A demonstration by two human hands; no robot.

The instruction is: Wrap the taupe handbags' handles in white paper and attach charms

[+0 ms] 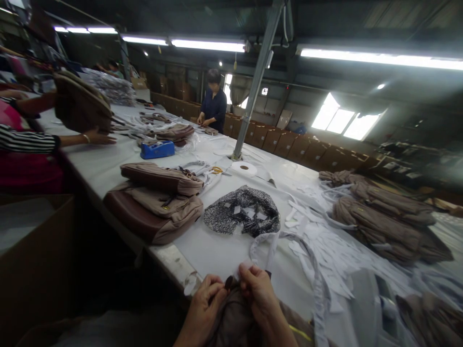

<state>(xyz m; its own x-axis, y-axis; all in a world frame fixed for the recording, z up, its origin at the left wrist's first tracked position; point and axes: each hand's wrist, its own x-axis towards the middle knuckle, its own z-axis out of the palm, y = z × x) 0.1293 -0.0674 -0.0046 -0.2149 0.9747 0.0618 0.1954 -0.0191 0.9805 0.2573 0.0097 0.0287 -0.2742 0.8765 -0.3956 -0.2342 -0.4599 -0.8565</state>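
Note:
A taupe fabric bag (233, 318) lies right in front of me at the table edge, its lower part cut off by the frame. My left hand (206, 303) is closed on the bag's top edge, beside a small dark round piece (229, 282). My right hand (258, 291) is closed too, with thumb and finger pinching a small whitish piece (241, 271) at the same edge; its kind is unclear. From the bag a strap wrapped in white (316, 274) loops out to the right.
Ahead lies a black-and-white patterned bundle (217, 219) with small white pieces on it. Stacked bags (144, 207) lie left, more bags (383, 221) right. A grey tape dispenser (365, 303), scissors (217, 169) and a metal post (256, 82) stand out. Co-workers handle bags beyond.

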